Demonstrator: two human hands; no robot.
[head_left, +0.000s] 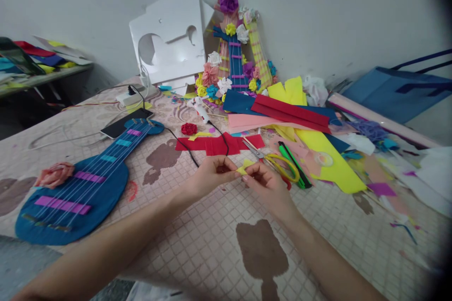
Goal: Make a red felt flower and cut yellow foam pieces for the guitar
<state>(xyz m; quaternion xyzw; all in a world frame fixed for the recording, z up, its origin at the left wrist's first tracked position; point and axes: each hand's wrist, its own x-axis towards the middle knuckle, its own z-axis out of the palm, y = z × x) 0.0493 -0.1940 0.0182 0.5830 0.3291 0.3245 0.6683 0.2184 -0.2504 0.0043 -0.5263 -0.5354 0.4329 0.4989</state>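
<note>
While pinching a small yellow scrap (245,166) between left hand (212,175) and right hand (265,182), low over the counter (212,244): seems mid-fold. Next, probably a tight, careful squeeze. Just beyond, yellow scissors (278,162), then red strips (219,143).

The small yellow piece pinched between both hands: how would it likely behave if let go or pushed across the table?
The yellow piece looks thin and bent where the left hand and right hand pinch it, so it is probably floppy and very light. Being flat like the yellow sheets nearby, it would likely slide or flutter rather than roll. It looks creasable, not breakable.
</note>
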